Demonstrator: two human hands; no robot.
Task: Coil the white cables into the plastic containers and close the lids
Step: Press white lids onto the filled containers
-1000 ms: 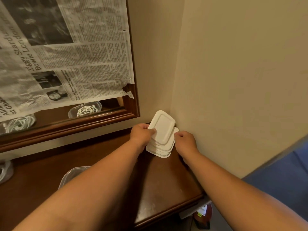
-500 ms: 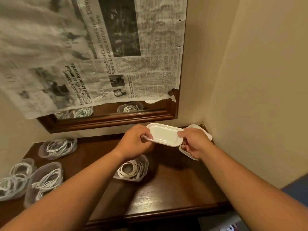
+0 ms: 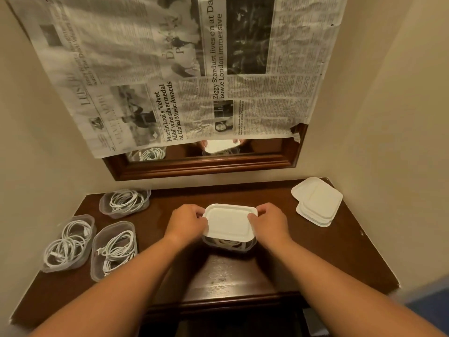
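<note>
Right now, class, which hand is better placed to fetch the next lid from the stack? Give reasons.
Right. The right hand grips the lid on the side nearer the stack; the left hand would likely have to cross the container.

The left hand (image 3: 188, 223) and right hand (image 3: 268, 222) grip opposite ends of a white lid (image 3: 228, 222) lying on a container (image 3: 247, 247) at mid-bench (image 3: 315, 259). Three open containers (image 3: 95, 268) of white cables (image 3: 119, 249) sit at nine o'clock, and a lid stack (image 3: 317, 200) at two o'clock.
</note>
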